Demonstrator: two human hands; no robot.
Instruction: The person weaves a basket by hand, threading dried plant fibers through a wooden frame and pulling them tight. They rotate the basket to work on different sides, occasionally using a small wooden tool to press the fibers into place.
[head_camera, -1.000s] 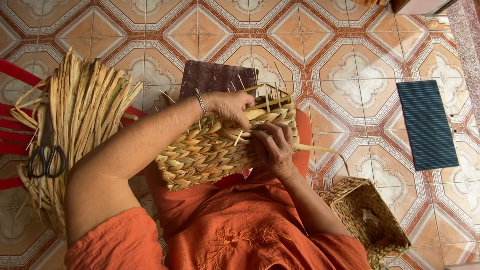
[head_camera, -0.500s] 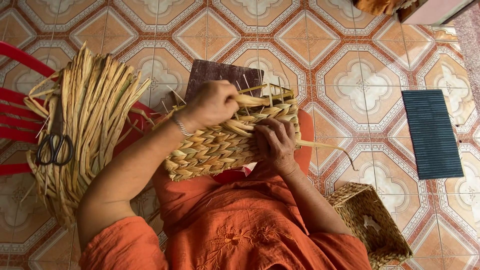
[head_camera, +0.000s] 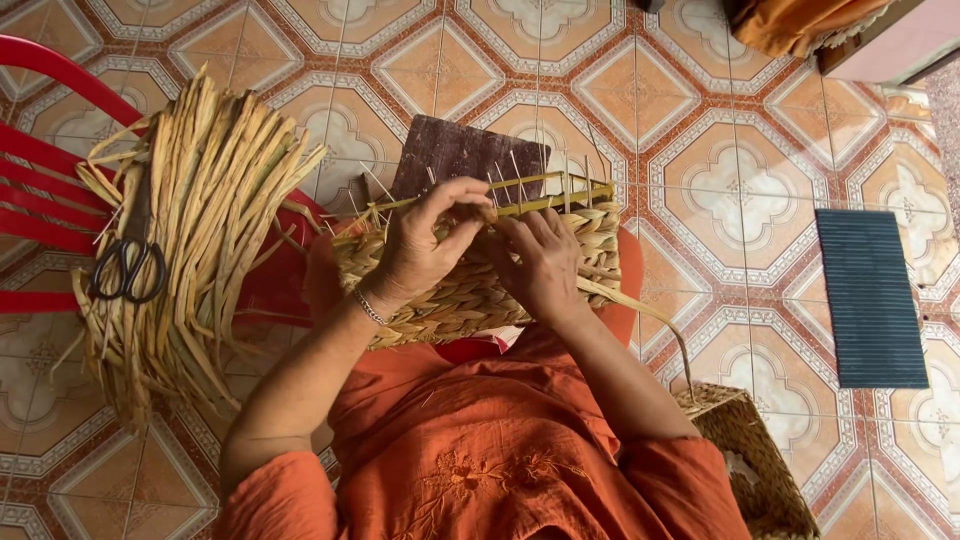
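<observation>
Nearest you: orange embroidered garment (head_camera: 480, 470) fills the bottom of the view, both forearms reaching up from it.

Finished square woven straw basket (head_camera: 755, 465) sits on the floor just beside your right elbow.

The half-woven basket of braided pale straw on a thin stick frame (head_camera: 480, 275) rests on your lap, centre of view, upright spokes and horizontal frame sticks at its top edge.

Your left hand (head_camera: 425, 240) lies on the upper left of the weave, silver bracelet (head_camera: 368, 308) at the wrist. Its grip is pressed together: thumb and fingertips pinching a straw strand at the top rim.

Your right hand (head_camera: 545, 260) lies flat on the weave, touching the left one. Fingers curled over the braids near the rim; can't tell whether that grip pinches a strand or only presses. One loose straw strand (head_camera: 655, 320) trails off the right side of the weave toward the finished basket.

Behind the weave: dark brown rectangular board (head_camera: 465, 155), partly hidden.

Left: bundle of long dried straw stalks (head_camera: 200, 220) draped over a red plastic chair (head_camera: 40, 190), black-handled scissors (head_camera: 125, 270) lying on the bundle.

Far right: dark blue ribbed mat (head_camera: 870, 300) on the patterned orange tile floor (head_camera: 720, 120).
</observation>
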